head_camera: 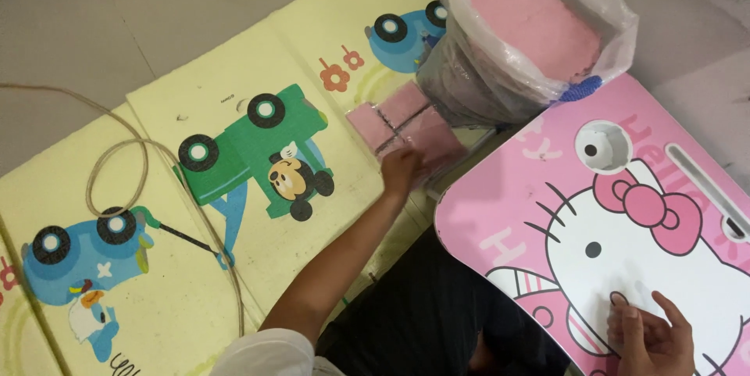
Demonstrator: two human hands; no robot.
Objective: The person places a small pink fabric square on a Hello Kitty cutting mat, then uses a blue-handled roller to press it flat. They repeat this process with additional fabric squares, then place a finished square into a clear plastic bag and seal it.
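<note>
Presently, the left hand [401,169] is stretched out from a white-sleeved arm and laid on a packet of pink foam squares [406,127], which is wrapped in clear film and lies on the yellow cartoon play mat [234,55] spread over the floor. The fingers are curled over the near edge of the packet, though whether it is gripped or merely touched cannot be told. The right hand [652,337] is rested on the pink worktop [500,196], a small lap desk printed with a white cat face and a pink bow; its fingers are spread open and flat, and nothing is held. Just beyond the packet, a clear plastic bag [531,32] filled with stacked pink foam tiles is stood upright, touching the far edge of the worktop. A length of brown rope [117,165] is looped across the mat, well apart from both hands, over the printed blue and green cars. Dark trousers are seen between the arms.
</note>
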